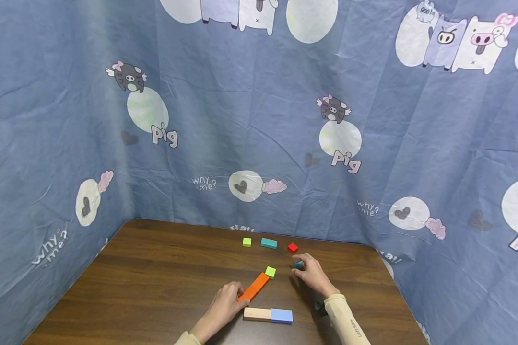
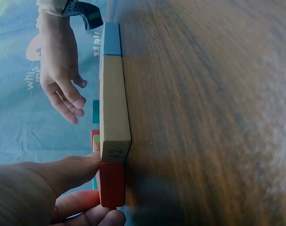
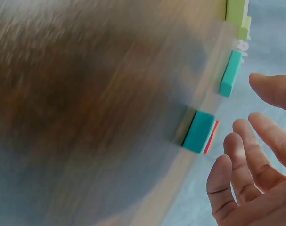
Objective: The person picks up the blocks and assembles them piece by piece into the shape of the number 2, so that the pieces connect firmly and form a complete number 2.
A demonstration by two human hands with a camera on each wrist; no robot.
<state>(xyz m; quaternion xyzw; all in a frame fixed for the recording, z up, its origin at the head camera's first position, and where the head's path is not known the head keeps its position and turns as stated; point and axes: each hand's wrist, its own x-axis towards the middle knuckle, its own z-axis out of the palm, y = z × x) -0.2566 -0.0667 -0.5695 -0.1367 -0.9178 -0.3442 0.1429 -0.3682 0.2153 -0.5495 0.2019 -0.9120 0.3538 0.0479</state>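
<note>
Orange block [image 1: 256, 286] lies between thumb [image 2: 77, 172] and fingers [image 2: 80, 204] of the left hand [image 1: 225, 303].

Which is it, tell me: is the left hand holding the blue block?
No, the left hand pinches the orange block, apart from the blue block.

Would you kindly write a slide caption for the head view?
The left hand grips an orange block while the right hand hovers near a teal block.

Orange block [image 1: 256, 287], teal block [image 3: 199, 132], pig-printed blue curtain [image 1: 224, 139]
</note>
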